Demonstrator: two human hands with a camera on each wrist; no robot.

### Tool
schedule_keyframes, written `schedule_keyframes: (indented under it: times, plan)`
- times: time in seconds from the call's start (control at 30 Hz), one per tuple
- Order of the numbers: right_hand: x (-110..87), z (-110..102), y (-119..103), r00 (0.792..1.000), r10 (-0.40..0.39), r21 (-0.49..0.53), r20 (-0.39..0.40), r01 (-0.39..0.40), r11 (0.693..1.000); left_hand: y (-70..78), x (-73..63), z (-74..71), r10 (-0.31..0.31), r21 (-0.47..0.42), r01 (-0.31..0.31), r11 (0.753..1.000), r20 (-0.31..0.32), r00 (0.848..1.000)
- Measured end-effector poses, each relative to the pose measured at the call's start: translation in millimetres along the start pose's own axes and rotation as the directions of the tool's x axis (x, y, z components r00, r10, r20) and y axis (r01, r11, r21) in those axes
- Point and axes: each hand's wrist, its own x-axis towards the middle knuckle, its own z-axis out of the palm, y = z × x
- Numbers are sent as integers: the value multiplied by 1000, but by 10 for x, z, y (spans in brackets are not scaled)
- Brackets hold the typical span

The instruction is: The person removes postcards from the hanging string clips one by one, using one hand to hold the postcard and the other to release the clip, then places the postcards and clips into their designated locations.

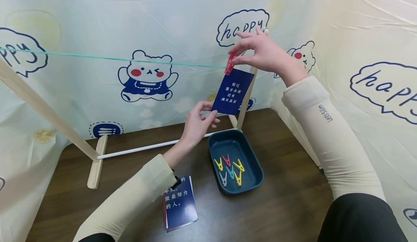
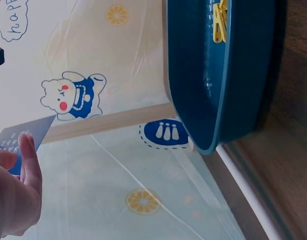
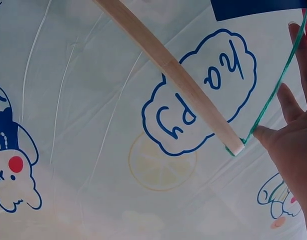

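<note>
A dark blue card [image 1: 235, 81] with white Chinese characters hangs tilted just below a green string [image 1: 130, 59]. My right hand [image 1: 260, 52] pinches a red clothespin [image 1: 229, 64] between thumb and finger, at the string and the card's top edge. Whether its jaws have both string and card between them, I cannot tell. Lower down, my left hand [image 1: 197, 124] pinches the card's bottom left corner. The left wrist view has that hand [image 2: 18, 195] at its left edge with part of the card [image 2: 28, 131]. In the right wrist view, the clothespin is mostly cut off.
A wooden frame [image 1: 49, 108] with a white crossbar [image 1: 140, 149] carries the string. On the brown table [image 1: 130, 195] stands a dark teal tray [image 1: 257, 162] with several clothespins [image 1: 230, 172] in yellow, red, blue and grey. Left of it lies a stack of cards [image 1: 182, 207]. Printed cloth surrounds the table.
</note>
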Motion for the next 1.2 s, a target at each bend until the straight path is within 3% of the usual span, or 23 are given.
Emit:
schedule_keyframes:
  times: [0.47, 0.83, 1.2]
  plan:
    - [4, -43, -6, 998, 28, 85, 56, -33, 996, 29, 67, -20, -38, -34, 36, 999, -50, 998]
    - [27, -23, -12, 996, -65, 38, -59, 67, 997, -8, 81, -73, -81, -54, 78, 996, -62, 995]
    - [89, 29, -46, 990, -68, -31, -124, 65, 997, -66, 59, -167, -94, -33, 92, 995, -68, 993]
